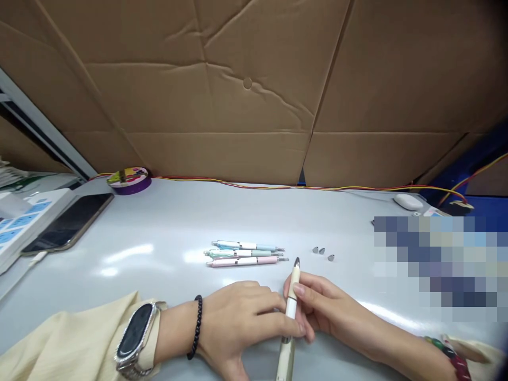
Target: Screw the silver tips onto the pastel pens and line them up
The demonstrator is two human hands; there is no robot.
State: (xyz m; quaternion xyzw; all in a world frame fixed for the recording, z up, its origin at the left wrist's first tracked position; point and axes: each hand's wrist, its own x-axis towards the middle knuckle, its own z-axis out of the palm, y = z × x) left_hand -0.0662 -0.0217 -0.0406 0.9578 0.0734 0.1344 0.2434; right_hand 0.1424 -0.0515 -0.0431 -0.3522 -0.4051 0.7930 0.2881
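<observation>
A cream and white pen (291,307) stands tilted near the table's front, its dark metal tip pointing away from me. My right hand (333,307) pinches its cream grip section between thumb and fingers. From the other side, my left hand (242,317) closes its fingers on the lower barrel; its thumb tip is out of frame. Beyond my hands lie three pens side by side: a blue one (248,246), a green one (238,253) and a pink one (246,261), their right ends without cone tips. Three small silver cone tips (321,251) rest to their right.
At the left are a dark phone (71,222), a charging cable (24,278) and a white power strip (24,217). A round purple box (130,184) sits by the cardboard wall (222,106). Wires (254,187) run along the back edge. A white case (408,201) stands back right, near a blurred-out patch.
</observation>
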